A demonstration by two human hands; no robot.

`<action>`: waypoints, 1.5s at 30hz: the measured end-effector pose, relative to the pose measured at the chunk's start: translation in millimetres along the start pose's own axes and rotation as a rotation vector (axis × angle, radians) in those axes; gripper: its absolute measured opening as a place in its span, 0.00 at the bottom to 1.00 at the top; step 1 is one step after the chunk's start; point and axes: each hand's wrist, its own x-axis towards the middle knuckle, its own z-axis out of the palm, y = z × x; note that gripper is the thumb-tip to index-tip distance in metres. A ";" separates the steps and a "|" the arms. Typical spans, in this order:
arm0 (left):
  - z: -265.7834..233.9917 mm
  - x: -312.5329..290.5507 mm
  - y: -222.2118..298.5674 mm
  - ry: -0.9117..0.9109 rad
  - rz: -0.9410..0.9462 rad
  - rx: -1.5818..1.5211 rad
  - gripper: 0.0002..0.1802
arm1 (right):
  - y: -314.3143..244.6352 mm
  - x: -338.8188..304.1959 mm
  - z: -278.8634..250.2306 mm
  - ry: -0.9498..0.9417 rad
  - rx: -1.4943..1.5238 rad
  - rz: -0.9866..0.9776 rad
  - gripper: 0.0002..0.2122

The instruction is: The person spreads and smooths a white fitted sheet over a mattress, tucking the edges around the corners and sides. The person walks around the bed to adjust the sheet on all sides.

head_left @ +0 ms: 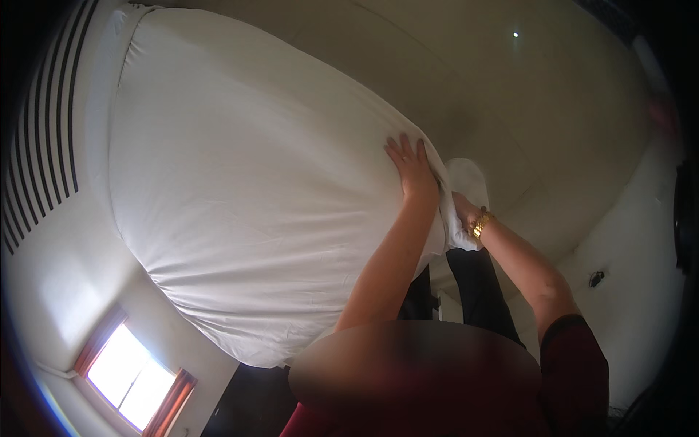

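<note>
A white bed sheet (255, 160) covers the mattress, smooth over the middle and wrinkled toward the near-left end. My left hand (415, 169) lies flat on top of it by the right edge, fingers spread. Just below and to the right, at the mattress side, my right hand (464, 207) is in the gathered edge of the sheet. Cloth hides most of its fingers, and the fabric bunches around them and under the wrist. A gold watch or bracelet (480, 222) circles that wrist. A loose white flap (468, 178) sticks out beyond the hand.
The headboard end with dark stripes (45, 131) stands at the far left. A bright window (131, 375) with orange-brown curtains is at lower left. Pale floor (531, 109) stretches along the bed's right side to a wall (641, 240). My dark-trousered leg (477, 288) stands beside the bed.
</note>
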 end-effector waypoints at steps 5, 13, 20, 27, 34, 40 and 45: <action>-34.9 -19.0 -16.3 -0.097 0.044 -0.056 0.46 | 0.6 21.3 -4.2 -0.057 -0.357 -0.160 0.16; -72.6 -65.3 -14.7 -0.473 0.347 0.111 0.49 | 5.6 20.6 16.8 -0.030 -1.005 -0.542 0.16; -53.2 -85.0 7.7 -0.347 0.438 0.094 0.25 | 52.3 -101.7 -12.7 0.581 -0.328 -0.763 0.17; -62.9 -94.2 6.7 -0.395 0.461 0.148 0.23 | 98.6 -130.6 85.1 0.148 1.086 -0.266 0.31; -57.2 -81.9 -21.8 -0.115 0.446 -0.252 0.24 | 59.7 20.4 76.1 -0.333 0.993 -0.161 0.22; -11.8 -38.3 1.9 -0.326 0.485 0.061 0.25 | 61.0 -18.2 34.4 -0.222 0.448 -0.010 0.18; -10.2 -25.5 14.2 -0.327 0.528 0.076 0.21 | 55.1 -65.3 16.1 0.340 -0.094 -0.405 0.15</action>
